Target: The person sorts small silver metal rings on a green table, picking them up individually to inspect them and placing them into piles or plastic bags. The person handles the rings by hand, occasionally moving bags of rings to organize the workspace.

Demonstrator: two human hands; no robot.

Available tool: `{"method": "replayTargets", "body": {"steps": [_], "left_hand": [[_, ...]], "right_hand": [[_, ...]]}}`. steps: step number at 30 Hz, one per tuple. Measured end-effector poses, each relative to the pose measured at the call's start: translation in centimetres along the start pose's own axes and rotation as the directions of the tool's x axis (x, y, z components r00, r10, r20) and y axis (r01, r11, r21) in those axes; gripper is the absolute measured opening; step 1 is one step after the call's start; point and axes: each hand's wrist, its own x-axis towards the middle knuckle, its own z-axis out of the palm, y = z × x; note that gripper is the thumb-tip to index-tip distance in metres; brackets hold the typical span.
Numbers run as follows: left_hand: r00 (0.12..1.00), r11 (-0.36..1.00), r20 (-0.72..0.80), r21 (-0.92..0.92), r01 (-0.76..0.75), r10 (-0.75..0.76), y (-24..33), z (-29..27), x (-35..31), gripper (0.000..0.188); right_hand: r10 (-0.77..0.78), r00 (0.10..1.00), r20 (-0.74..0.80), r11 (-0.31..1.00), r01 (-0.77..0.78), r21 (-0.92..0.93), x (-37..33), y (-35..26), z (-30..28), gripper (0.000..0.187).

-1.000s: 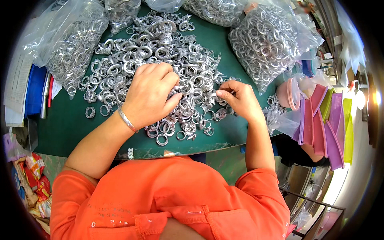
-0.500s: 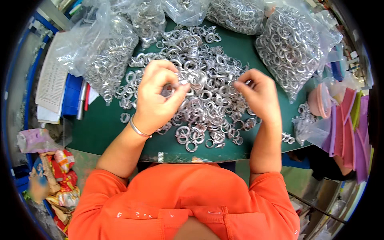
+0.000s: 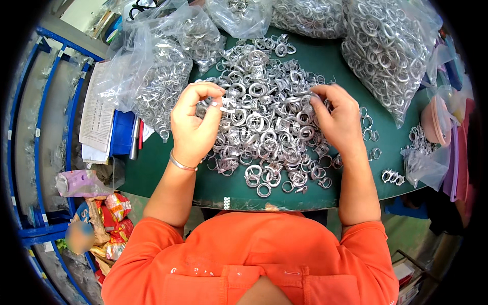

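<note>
So, starting far left: blue metal shelving, then a crinkled lilac plastic packet and, lower down, shiny red-and-yellow packets. Moving right, white printed paper sheets, a blue plastic box close alongside, and a bulging clear plastic bag of silver rings up beyond the left hand. Silver metal bangle on that wrist, thumb and fingertips curled toward each other, right at the left flank of a broad heap of loose silver metal rings. Just right of the thumb, a small pale silver band, lying more or less crosswise, far nearer to the left hand than to the right hand. Into the middle: that heap, on the dark green tabletop, spread between both hands, longest stretch running away from the orange shirt. Across to the right hand: thumb and forefinger bent inward, over the heap's right flank. Clamped on rings or merely touching? Too small and cluttered there; cannot tell for either hand. Farther right, a tall clear plastic sack of silver rings, a short row of silver rings and a round pink plastic tub.
</note>
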Motion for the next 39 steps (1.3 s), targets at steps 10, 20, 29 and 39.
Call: {"method": "replayTargets", "body": {"steps": [10,20,29,39], "left_hand": [[0.893,0.956,0.443,0.287,-0.060,-0.077,1.6,1.1,0.7,0.019],[0.816,0.727,0.341,-0.377,0.574,-0.467,2.7,-0.3,0.1,0.016],[0.747,0.468,0.434,-0.590,0.658,-0.503,1.6,0.0,-0.9,0.038],[0.790,0.252,0.402,-0.795,0.552,-0.463,0.1,-2.6,-2.7,0.028]], "right_hand": [[-0.328,0.900,0.286,0.936,0.351,-0.032,-2.5,-3.1,2.8,0.015],[-0.221,0.975,-0.008,0.942,0.215,0.258,-1.9,-2.4,2.6,0.005],[0.181,0.796,0.577,0.094,-0.598,0.796,-1.0,-3.2,1.4,0.018],[-0.452,0.674,-0.585,0.881,0.440,-0.174,11.5,-4.2,-11.6,0.017]]}}
